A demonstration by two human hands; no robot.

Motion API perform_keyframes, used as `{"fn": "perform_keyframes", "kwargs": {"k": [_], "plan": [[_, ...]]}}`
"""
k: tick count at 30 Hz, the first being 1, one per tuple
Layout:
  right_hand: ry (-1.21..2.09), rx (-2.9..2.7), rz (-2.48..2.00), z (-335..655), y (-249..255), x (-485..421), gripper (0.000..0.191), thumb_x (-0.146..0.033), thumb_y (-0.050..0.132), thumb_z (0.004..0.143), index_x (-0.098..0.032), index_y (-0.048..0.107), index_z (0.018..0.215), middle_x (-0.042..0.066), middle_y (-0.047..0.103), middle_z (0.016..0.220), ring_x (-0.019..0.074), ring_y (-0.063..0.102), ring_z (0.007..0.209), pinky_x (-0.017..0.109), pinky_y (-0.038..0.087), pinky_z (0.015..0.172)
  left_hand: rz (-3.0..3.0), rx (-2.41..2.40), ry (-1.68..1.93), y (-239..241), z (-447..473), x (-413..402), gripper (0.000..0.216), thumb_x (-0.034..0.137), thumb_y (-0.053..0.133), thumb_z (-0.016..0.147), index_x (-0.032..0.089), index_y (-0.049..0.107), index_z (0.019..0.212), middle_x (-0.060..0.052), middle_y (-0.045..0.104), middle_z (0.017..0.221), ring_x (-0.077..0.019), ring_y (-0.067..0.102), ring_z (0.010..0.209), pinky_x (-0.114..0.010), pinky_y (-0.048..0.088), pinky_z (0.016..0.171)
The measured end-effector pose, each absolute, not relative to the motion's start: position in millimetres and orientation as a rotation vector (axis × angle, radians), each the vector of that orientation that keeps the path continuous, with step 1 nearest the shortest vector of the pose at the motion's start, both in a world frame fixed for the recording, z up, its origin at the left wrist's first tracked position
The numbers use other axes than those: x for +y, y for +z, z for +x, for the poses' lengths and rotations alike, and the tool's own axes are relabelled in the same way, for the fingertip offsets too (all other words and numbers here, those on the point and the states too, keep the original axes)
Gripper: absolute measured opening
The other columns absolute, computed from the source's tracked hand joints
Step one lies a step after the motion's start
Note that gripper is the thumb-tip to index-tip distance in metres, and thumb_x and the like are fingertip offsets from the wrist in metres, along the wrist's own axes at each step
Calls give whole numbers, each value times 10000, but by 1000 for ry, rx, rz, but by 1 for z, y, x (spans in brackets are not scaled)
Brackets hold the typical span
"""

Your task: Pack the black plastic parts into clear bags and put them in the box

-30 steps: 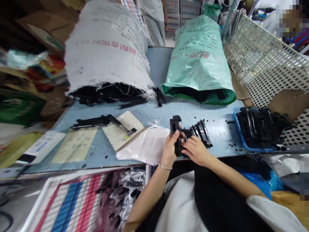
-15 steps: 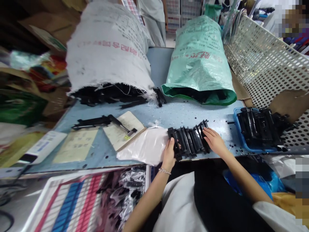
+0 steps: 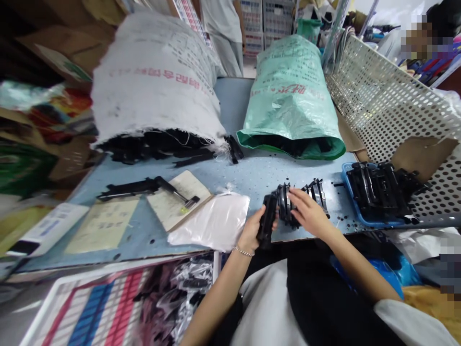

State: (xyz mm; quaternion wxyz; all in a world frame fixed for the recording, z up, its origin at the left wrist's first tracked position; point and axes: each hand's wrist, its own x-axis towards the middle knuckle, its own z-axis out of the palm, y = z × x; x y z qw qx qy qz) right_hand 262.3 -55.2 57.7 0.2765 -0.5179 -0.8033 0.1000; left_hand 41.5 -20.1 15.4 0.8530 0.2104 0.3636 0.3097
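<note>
My left hand (image 3: 251,230) is wrapped around a black plastic part (image 3: 267,221), held upright at the table's front edge. It may be more than one part pressed together. To its right, a row of similar black plastic parts (image 3: 285,204) stands side by side on the blue table (image 3: 212,168). My right hand (image 3: 309,212) lies over the middle of this row, its fingers stretched to the left and touching the parts; the thumb is hidden. A clear plastic bag (image 3: 212,223) lies left of my left hand.
A white sack (image 3: 154,81) and a green sack (image 3: 291,101), both with black parts inside, lie at the back. A blue basket (image 3: 355,204) of black parts stands right. Left are a notepad (image 3: 176,192), a black-handled tool (image 3: 176,191) and a box cutter-like white box (image 3: 54,228).
My left hand has turned and lifted a black part away from the row's left end. My right hand has moved left from the row's right end onto its middle.
</note>
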Motion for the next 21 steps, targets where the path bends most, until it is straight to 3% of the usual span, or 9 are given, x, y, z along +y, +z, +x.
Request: {"fn": "perform_keyframes", "kwargs": {"k": [2,5,9,14,17,19,21], "plan": [[292,-2398,-1187,245,64,-56,493,-179,492,987,-256,469,1473,121,486,1530,287,398,1464,522,444,1142,581,753,431,27,25,-34,568,643,604,856,94,743,905,-126,724,726,-140,627,515,-225,480,482],[349,-2635,-941,230,63,-62,437,-219,485,1006,-230,488,1442,121,547,1478,274,508,1380,472,501,1087,708,718,150,42,-1,-51,674,696,516,877,72,764,815,-165,729,685,-160,609,461,-258,479,471],[495,-2633,-900,228,54,-70,387,-320,535,988,-174,561,1346,149,686,1240,255,692,1090,412,592,925,876,833,236,44,-30,-52,587,680,508,885,162,783,877,-134,762,810,-252,707,702,-353,556,639],[1023,-1977,-1296,232,46,-63,505,-453,683,884,-209,574,1312,126,698,1153,254,712,973,414,604,843,1510,1546,909,13,-52,-30,259,453,696,801,201,695,861,-99,698,921,-273,644,901,-422,515,871],[1385,-1354,-1282,220,39,-58,522,-486,737,822,-239,588,1257,71,744,1028,248,731,914,410,598,817,1858,1662,844,-3,-58,-19,136,309,639,828,195,656,756,-114,661,882,-284,613,897,-451,475,898],[1529,-1067,-1195,206,36,-55,467,-493,769,783,-239,634,1151,56,756,980,246,736,915,408,585,842,1853,1580,789,-6,-64,-14,192,261,548,871,204,665,730,-97,662,833,-259,616,859,-413,473,863],[1624,-887,-1105,191,36,-51,407,-493,799,749,-230,675,1034,52,758,977,241,739,914,401,576,864,1720,1513,815,-5,-72,-9,155,279,592,840,215,678,727,-62,664,789,-223,613,800,-352,471,792]]}}
